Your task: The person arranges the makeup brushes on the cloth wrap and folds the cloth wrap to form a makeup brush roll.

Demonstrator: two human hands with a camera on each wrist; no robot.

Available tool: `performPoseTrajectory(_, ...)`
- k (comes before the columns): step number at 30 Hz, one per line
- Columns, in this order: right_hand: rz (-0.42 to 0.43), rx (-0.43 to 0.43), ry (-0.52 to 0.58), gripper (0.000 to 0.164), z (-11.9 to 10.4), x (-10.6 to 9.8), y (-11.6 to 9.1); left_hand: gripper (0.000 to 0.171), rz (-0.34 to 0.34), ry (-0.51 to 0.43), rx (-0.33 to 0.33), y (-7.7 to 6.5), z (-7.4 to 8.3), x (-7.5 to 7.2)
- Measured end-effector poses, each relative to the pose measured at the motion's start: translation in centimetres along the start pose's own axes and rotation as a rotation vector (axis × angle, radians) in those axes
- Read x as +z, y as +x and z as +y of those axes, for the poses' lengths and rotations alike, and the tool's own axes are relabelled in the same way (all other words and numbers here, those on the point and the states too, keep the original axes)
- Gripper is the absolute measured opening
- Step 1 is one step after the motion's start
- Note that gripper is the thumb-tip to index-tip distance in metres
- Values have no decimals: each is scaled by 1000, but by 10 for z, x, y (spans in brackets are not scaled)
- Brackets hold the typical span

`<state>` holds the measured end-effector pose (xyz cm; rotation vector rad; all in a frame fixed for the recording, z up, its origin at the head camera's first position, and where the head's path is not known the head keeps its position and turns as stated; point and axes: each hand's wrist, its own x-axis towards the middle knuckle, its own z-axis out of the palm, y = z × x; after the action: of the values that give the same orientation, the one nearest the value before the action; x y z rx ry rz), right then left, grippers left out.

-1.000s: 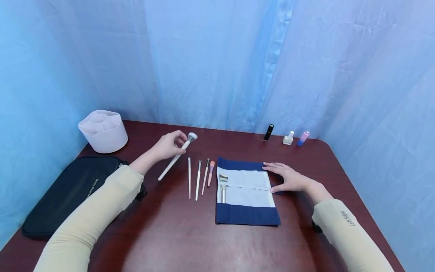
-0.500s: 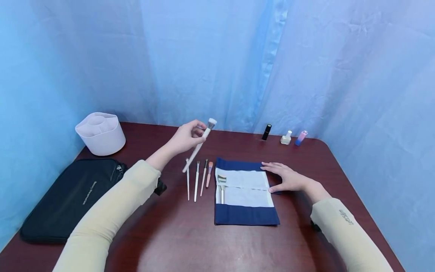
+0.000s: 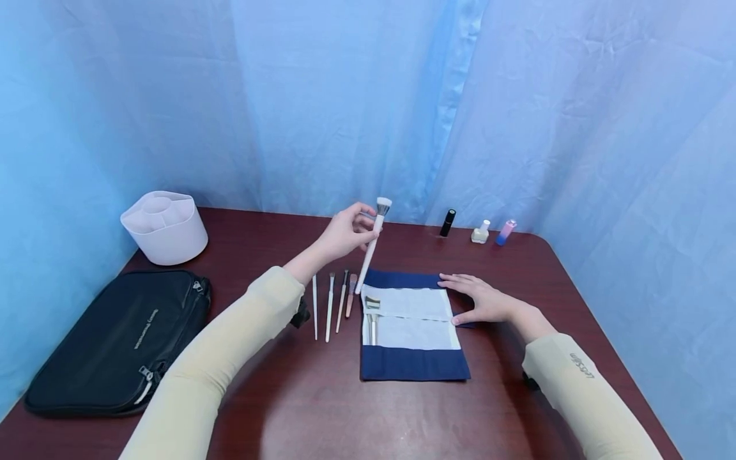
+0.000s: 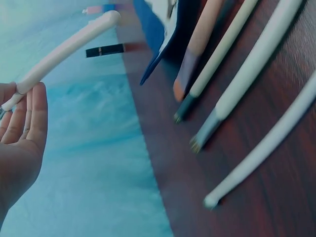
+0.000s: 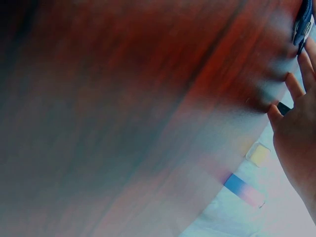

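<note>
My left hand (image 3: 349, 231) pinches a white-handled makeup brush (image 3: 369, 257), bristles up and handle slanting down to the top left corner of the navy brush roll (image 3: 415, 364). In the left wrist view the brush handle (image 4: 66, 52) sticks out past the fingertips. The roll lies unfolded, its white pockets (image 3: 422, 333) facing up, with one brush (image 3: 373, 329) tucked in at the left side. My right hand (image 3: 483, 299) rests on the roll's right edge, fingers spread. Several slimmer brushes (image 3: 330, 310) lie side by side left of the roll, one with pinkish bristles (image 3: 352, 281).
A black zipped case (image 3: 109, 345) lies at the left, with a white divided holder (image 3: 172, 236) behind it. Along the back right stand a black tube (image 3: 447, 223), a nail polish bottle (image 3: 480, 232) and a pink-blue tube (image 3: 506, 232). Blue curtains surround the table.
My left hand has carried the makeup brush rightward, over the row of brushes to the roll, and the brush has tipped more upright. My right hand has stayed at the roll's edge.
</note>
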<state>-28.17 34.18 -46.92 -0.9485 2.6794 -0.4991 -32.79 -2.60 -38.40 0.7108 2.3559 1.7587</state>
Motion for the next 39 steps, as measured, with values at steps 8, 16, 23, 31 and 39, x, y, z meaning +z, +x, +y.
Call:
performPoseTrajectory(8,-12,16,2,89,0,-2,3,42,55,-127,-21,9,-18,27)
performPoseTrajectory(16,-16,27,-2,89,-4,-1,5,50,80,-228,-59,7,-37,47)
performPoseTrajectory(23,-10,20,2,89,-8,-1,6,56,29,-251,-122,6,-45,53)
performPoseTrajectory(31,-16,33,1,89,-6,0,7,59,-80,-291,-153,1,-49,52)
performPoseTrajectory(39,-20,41,-5,89,-3,2,7,53,-195,-214,-167,-2,-53,56)
